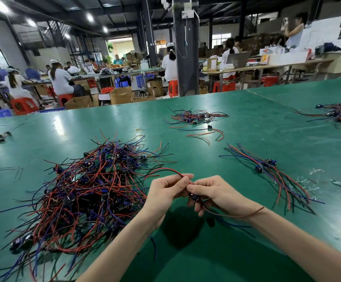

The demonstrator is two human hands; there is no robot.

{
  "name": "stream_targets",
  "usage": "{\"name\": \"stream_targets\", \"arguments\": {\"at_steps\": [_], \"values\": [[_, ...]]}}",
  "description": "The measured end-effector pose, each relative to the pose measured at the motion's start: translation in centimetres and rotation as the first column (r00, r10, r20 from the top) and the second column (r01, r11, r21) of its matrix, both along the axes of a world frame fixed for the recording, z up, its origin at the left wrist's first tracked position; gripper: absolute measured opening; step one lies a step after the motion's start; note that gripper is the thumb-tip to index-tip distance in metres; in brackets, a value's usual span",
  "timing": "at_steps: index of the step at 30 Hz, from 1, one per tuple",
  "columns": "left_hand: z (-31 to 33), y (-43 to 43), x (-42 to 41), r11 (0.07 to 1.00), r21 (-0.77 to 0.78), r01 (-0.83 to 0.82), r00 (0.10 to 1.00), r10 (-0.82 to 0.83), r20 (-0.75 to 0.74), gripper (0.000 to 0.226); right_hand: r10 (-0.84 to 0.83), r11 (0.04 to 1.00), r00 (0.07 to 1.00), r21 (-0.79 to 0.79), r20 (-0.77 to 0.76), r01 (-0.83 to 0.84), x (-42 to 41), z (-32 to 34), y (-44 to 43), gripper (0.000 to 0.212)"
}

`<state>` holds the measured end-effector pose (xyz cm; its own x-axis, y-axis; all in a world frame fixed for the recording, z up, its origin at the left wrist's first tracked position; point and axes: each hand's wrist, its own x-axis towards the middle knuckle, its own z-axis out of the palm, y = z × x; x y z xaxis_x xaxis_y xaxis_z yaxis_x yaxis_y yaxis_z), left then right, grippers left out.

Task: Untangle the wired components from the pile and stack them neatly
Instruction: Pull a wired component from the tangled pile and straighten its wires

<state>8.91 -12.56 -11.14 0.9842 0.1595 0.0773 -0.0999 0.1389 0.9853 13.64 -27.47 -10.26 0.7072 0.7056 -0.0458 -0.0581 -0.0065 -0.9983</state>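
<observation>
Early stage: left hand (168, 193) and right hand (218, 193) pinch one wired component (195, 198); small stack (267, 166) right of them, big tangled pile (88, 186) left.

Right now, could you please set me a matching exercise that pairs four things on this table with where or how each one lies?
Things:
1. pile
2. stack
3. held component
4. yellow band

States:
A. gripped by left hand and right hand
B. wires aligned, lying right of the hands
C. tangled heap, left of the hands
D. small loop lying alone beyond the pile

Pairs: 1-C; 2-B; 3-A; 4-D
</observation>
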Motion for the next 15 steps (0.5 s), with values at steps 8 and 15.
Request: {"name": "stream_targets", "arguments": {"at_steps": [8,15], "values": [[0.1,-0.06,-0.07,0.994,0.096,-0.045,0.997,0.038,0.073,0.011,-0.012,0.998,0.996,-0.065,0.088,0.018,-0.4,0.38,0.05,0.02],[0.14,-0.46,-0.11,0.988,0.114,-0.106,0.991,0.094,0.1,0.019,-0.061,0.99,0.996,-0.12,0.068,0.069,-0.48,0.79,0.15,0.023]]}}
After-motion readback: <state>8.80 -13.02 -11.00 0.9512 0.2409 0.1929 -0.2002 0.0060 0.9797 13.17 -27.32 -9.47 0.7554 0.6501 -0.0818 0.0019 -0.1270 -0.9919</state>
